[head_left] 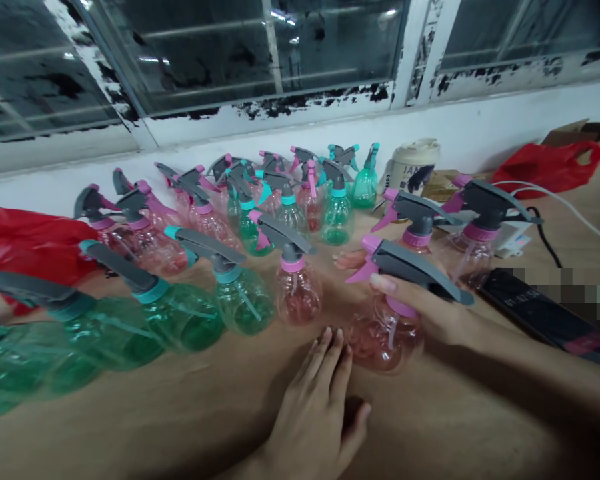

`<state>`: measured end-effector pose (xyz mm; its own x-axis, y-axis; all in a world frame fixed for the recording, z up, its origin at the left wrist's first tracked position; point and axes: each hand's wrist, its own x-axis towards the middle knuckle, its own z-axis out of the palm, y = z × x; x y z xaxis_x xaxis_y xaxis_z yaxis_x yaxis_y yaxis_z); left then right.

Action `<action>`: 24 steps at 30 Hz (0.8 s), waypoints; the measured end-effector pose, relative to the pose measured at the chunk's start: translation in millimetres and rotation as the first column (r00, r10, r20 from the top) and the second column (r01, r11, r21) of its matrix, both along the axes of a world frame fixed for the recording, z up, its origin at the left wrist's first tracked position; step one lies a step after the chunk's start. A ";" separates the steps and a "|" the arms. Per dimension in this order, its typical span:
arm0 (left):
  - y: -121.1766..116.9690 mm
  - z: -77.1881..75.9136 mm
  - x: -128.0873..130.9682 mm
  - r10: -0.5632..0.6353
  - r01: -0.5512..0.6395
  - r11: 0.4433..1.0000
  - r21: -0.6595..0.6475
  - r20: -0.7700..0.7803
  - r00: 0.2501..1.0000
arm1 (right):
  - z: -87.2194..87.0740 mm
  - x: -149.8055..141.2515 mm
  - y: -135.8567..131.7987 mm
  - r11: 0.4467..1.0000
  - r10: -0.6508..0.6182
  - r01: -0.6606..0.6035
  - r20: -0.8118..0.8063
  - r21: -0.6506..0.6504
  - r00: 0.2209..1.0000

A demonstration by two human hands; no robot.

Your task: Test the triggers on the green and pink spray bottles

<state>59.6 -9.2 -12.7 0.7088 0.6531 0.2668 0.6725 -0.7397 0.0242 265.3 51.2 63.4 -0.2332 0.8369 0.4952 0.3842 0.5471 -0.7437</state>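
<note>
My right hand [433, 307] is wrapped round the neck of a pink spray bottle [385, 340] with a grey and pink trigger head. Its thumb lies in front and some fingertips show behind the head. My left hand [313, 407] rests palm down on the table, fingers stretched, close to that bottle's base. Just beyond it stands another pink spray bottle [300, 293]. To its left, a row of green spray bottles [245, 300] with turquoise collars runs toward the left edge. Two more pink-collared spray bottles [480, 233] stand behind my right hand.
Several pink and green spray bottles [336, 217] stand grouped along the wall below the window. Red plastic bags [35, 247] lie at both sides. At the right are a paper cup [414, 167], a black phone [540, 310], a white cable [575, 210] and a white adapter [513, 239].
</note>
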 end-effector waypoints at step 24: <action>0.7 4.6 0.4 0.003 -0.003 0.998 0.069 -0.007 1.000 | 0.2 4.6 0.2 0.990 0.090 -0.094 -0.046 -0.103 0.995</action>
<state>60.0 -8.5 -8.1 0.7091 0.6353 0.3058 0.6745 -0.7376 -0.0318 269.9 51.4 63.6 -0.2928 0.8605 0.4169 0.3035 0.4971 -0.8129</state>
